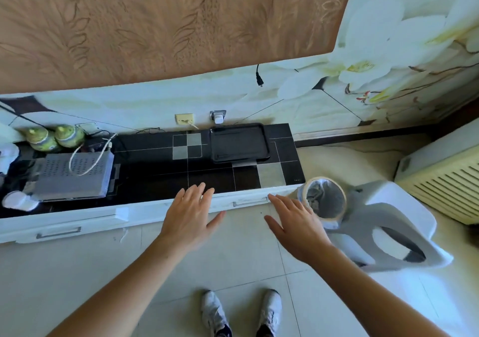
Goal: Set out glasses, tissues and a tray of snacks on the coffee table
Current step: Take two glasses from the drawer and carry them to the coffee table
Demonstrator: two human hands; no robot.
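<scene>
A black rectangular tray (238, 142) lies empty on the dark tiled top of a low white cabinet (145, 211), near its right end against the wall. My left hand (190, 216) is stretched out flat over the cabinet's front edge, fingers apart, holding nothing. My right hand (294, 222) reaches forward beside it, also spread and empty, just short of the cabinet's right corner. Both hands are nearer to me than the tray and do not touch it. No glasses, tissues or snacks are in view.
A grey set-top box (75, 174) with a white cable and two green gourds (55, 137) sit at the cabinet's left. A lined waste bin (325, 198) and a white stool (388, 222) stand right of the cabinet. A radiator cover (445, 184) is at far right.
</scene>
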